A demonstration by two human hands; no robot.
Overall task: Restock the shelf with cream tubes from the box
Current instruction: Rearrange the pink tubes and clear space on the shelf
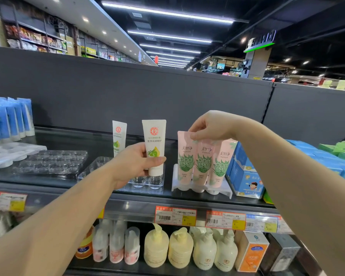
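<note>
Our left hand [134, 163] grips a white cream tube [154, 145] cap-down over the clear tray [141, 184] at the shelf [127, 204] front edge | right hand [211, 125] pinches the leftmost pink tube [184, 158] top in its white rack [202, 189] | step: seating tubes | next: we lower the white tube into a free socket | box not in view.

Single head cam, wide-angle, at head height facing the top shelf [187, 196] straight on, close in. Forearms enter from bottom corners. Tilted enough to catch ceiling lights [167, 13] above, lower shelf row below. No second view.
</note>
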